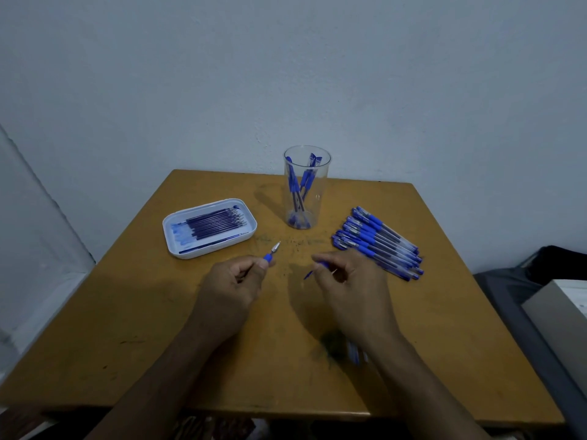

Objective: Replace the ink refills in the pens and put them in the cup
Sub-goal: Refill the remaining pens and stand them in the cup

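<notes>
Blue plastic is showing in both hands above a worn yellow-brown table (158,312). Seen from the head camera, the left hand (233,282) is curling its fingers and thumb round the blue grip section of a pen (271,253), whose silver tip is pointing away toward one o'clock, roughly at the clear cup (306,187). Just to its right, the right hand (351,281) is pinching a thin blue part (314,270) between thumb and fingers; its long axis is running from seven o'clock to one o'clock, and whether it is a refill or a barrel piece cannot be told. Both pieces are lying well apart, their near ends facing each other across a small gap, so joining them probably means bringing the hands together. From the hands, a white tray of refills (209,228) is sitting at eleven o'clock, nearer the left hand. Capped pens (378,241) are lying in a fanned row at two o'clock, nearer the right hand. Several finished pens are already standing in the cup at twelve o'clock.
</notes>
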